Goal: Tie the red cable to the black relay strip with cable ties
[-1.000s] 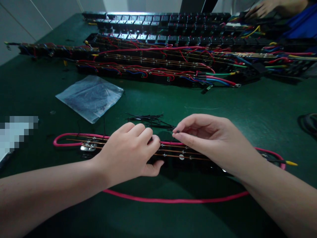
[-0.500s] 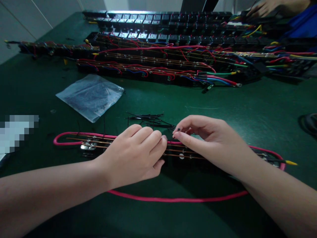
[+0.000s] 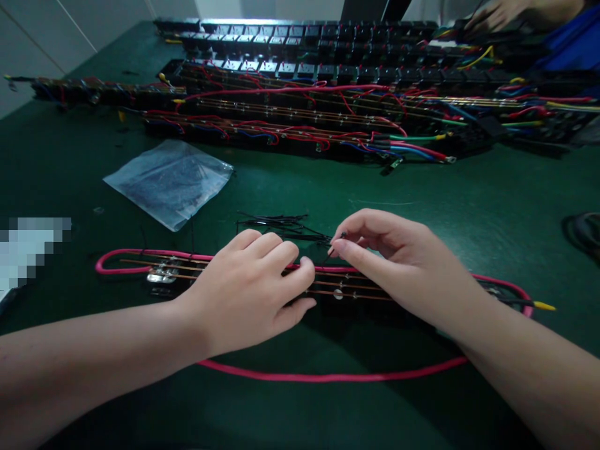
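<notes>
Left hand [image 3: 255,287] half curled over the work, thumb and forefinger parted; palm side hidden, cannot tell if it grips anything. Right hand [image 3: 394,253] pinched, thumb against fingertip, on a thin black tie. Green table [image 3: 450,194] beneath everything. Far side: wired black assemblies [image 3: 262,127] in long rows. Near side: black strip [image 3: 344,287] with copper-coloured rods, lying crosswise under both hands. Red cable [image 3: 328,377] bows across the table in front; red also along the strip's far edge. Beyond, to the left: clear bag [image 3: 171,184]. Loose pile of ties [image 3: 274,220] just past the strip. Smallest: the pinched black tie [image 3: 344,235], head showing above the thumb.
</notes>
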A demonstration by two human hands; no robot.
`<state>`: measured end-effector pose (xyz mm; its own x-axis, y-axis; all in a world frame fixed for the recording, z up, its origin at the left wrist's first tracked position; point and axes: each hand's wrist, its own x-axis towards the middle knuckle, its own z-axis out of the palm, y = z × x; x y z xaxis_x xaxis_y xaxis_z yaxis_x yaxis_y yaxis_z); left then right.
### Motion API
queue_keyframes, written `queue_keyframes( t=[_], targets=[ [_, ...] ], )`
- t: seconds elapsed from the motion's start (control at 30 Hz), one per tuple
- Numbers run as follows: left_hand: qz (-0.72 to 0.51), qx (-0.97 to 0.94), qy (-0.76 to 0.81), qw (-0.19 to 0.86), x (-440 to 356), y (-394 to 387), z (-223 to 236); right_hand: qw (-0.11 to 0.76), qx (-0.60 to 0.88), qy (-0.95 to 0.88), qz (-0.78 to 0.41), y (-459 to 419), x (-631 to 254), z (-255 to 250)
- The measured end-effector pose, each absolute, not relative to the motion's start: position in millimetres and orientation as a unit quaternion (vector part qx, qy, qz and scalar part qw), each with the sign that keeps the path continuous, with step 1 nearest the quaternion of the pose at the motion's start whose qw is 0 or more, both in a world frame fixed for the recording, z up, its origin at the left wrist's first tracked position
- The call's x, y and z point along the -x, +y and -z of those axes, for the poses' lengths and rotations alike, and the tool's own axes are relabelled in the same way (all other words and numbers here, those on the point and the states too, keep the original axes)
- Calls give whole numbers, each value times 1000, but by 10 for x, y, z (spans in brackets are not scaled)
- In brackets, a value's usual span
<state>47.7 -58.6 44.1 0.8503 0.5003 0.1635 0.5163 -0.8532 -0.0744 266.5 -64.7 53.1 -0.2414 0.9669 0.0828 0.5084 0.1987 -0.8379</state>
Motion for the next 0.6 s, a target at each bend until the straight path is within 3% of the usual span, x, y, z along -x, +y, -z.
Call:
queue_keyframes(
  t=[0.33, 0.47, 0.6],
  targets=[
    [81, 954, -282, 58, -489, -586, -405, 294, 526, -712, -361, -677, -2640, -486],
    [70, 953, -295, 5, -485, -553, -410, 274, 528, -721, -356, -672, -2632, -501],
    [78, 925, -349, -127, -485, -526, -454, 265, 540, -726, -334, -686, -2619, -532]
  ],
)
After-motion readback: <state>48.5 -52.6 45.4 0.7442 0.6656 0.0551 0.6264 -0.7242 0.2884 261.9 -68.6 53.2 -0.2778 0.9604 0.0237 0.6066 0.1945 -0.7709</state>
